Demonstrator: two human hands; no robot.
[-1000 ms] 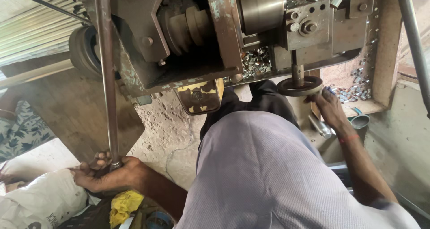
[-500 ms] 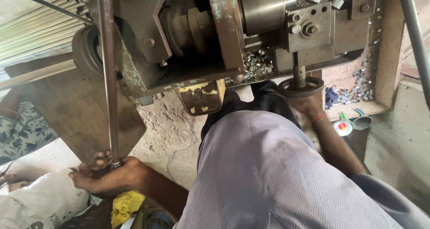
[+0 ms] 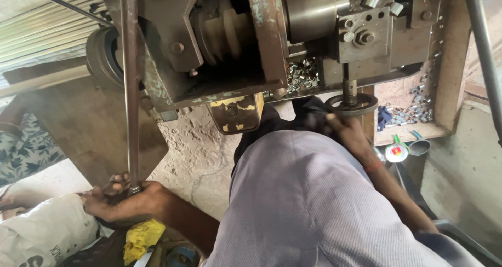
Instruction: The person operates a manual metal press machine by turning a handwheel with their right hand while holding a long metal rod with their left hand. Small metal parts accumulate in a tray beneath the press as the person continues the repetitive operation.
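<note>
Right hand (image 3: 349,134) stayed on handwheel (image 3: 351,104) rim.

A white sack (image 3: 44,230) with dark printed lettering lies at lower left on the floor, its rounded bulk just beside the left hand (image 3: 123,201). A small round container (image 3: 397,152) stands at right on the floor below the wooden tray (image 3: 418,131); its lid is white with a red and green label. On the machine's underside hangs a yellow plate (image 3: 234,112), worn, with black markings. No screens are visible.
</note>
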